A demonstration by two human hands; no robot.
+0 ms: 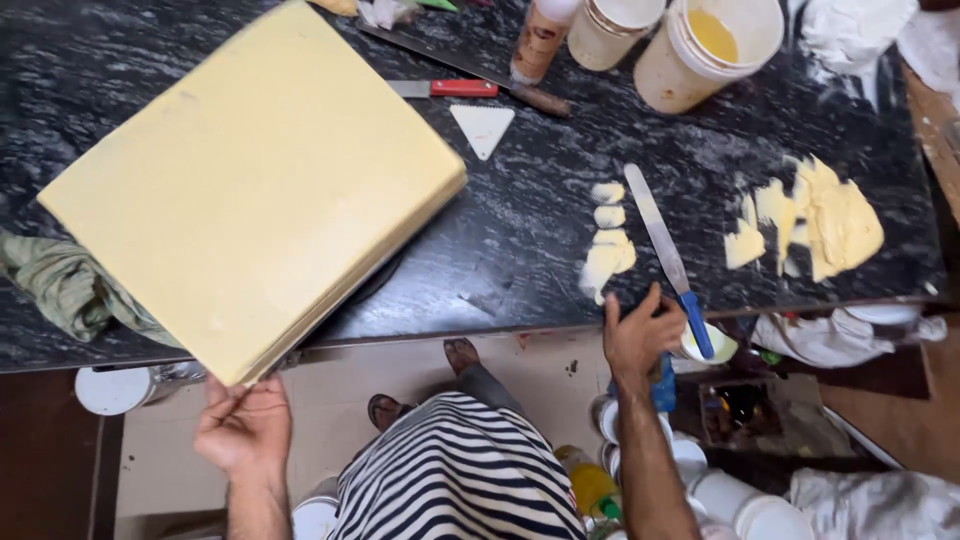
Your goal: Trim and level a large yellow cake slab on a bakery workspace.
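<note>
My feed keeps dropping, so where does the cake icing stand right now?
Done: the big square cake looks fully coated in smooth yellow cream. In hand: the left hand holds its near corner at the counter edge; the right hand rests by the blue-handled spatula. Left: cream smears and dabs remain on the black counter. No decoration shows.
</note>
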